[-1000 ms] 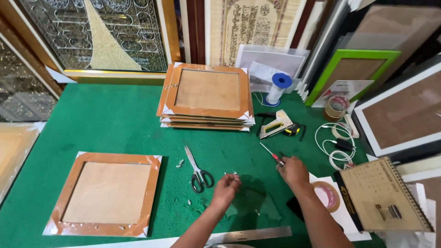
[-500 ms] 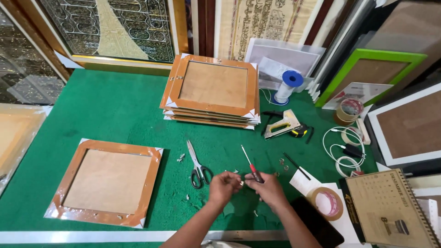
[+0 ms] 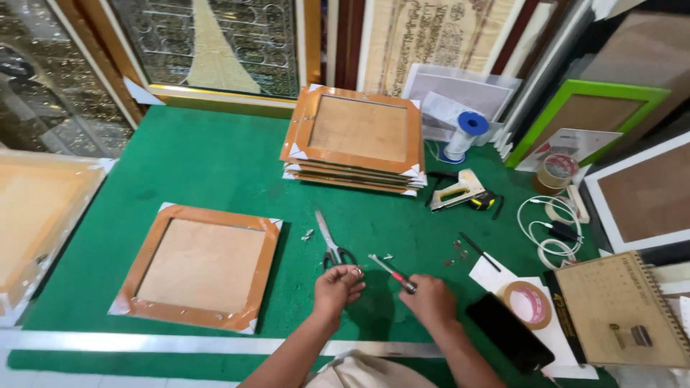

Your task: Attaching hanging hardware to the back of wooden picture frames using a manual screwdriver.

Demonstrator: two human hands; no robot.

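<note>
Your right hand [image 3: 431,300] is clamped round the handle of a red-handled screwdriver [image 3: 392,273]; its long axis runs up and to the left from your fist, tip aimed toward the scissors [image 3: 332,246]. Your left hand [image 3: 338,287] sits just left of that tip, fingers pinched together on something small and shiny at approx the fingertips, too small to tell what. So the tip lies btwn both hands, w/ the left hand nearer the tip and the right on the handle. Both hands rest over the green table [image 3: 215,158]. Left of you lies 1 single frame [image 3: 201,264], back side up, w/ brown tape round its edges. Further away sits a stack of frames [image 3: 356,136], several deep, exact no. unclear. Also 1 staple gun [image 3: 460,191], 1 blue-topped spool [image 3: 460,135], 1 tape roll [image 3: 527,302] right beside your right hand, 1 spiral notebook [image 3: 622,309], 1 white cable [image 3: 550,228].
</note>
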